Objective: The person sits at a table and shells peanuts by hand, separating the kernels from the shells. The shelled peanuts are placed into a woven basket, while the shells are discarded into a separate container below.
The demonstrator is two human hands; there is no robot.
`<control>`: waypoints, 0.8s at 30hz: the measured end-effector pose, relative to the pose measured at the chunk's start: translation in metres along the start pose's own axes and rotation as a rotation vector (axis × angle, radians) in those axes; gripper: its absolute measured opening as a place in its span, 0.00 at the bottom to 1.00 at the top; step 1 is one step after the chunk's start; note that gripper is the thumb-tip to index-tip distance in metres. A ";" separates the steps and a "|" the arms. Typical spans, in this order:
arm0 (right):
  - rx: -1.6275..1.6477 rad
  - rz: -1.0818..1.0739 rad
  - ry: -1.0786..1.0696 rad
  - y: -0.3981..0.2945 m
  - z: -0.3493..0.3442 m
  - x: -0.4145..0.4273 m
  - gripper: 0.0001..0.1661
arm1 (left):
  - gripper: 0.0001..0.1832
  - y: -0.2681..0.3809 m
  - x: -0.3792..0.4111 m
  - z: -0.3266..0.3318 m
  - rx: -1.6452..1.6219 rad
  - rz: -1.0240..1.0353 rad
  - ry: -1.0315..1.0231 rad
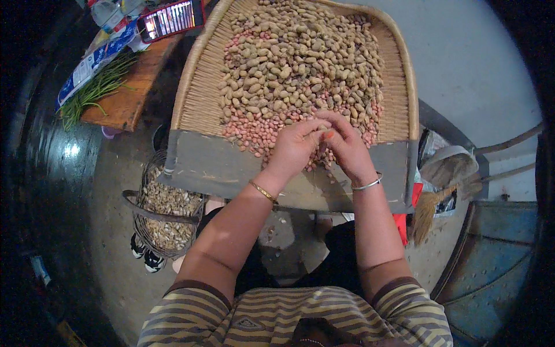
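Note:
My left hand (294, 146) and my right hand (348, 149) meet over the front of a woven winnowing basket (198, 93). Between their fingertips is a peanut in its shell (323, 128), mostly covered by the fingers. Unshelled peanuts (299, 56) are heaped across the back and middle of the basket. Pink shelled kernels (251, 130) lie along the front of the heap, some of them under my hands. A grey strip of cloth or similar sheet (208, 162) covers the basket's front edge.
A wicker basket of empty shells (169, 221) stands at the left on the floor. A wooden bench (143, 82) holds green vegetable stalks (102, 84), a plastic packet (86, 65) and a phone (171, 21). At right are a straw broom (429, 212), a pale scoop-like container (448, 165) and a bluish metal panel (494, 260).

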State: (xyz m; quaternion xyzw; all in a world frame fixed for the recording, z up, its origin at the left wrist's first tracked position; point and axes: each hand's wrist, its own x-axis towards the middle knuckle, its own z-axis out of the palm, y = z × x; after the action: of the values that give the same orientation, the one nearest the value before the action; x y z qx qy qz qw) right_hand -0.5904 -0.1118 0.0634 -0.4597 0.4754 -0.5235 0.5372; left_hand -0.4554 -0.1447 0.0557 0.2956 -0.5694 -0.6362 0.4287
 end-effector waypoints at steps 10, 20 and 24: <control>0.155 0.203 -0.081 0.000 -0.003 -0.005 0.14 | 0.08 -0.005 -0.003 -0.005 0.487 0.276 -0.084; 0.359 0.171 0.098 0.022 0.012 0.022 0.14 | 0.11 -0.027 0.011 -0.003 -0.607 -0.377 0.080; -0.303 -0.105 0.285 0.055 -0.018 0.038 0.13 | 0.13 -0.043 0.026 -0.019 0.128 -0.070 0.215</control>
State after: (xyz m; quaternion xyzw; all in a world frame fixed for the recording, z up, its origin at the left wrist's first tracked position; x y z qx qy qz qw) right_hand -0.6011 -0.1484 0.0058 -0.4807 0.5953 -0.5331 0.3610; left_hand -0.4603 -0.1773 0.0128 0.4086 -0.5488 -0.5778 0.4450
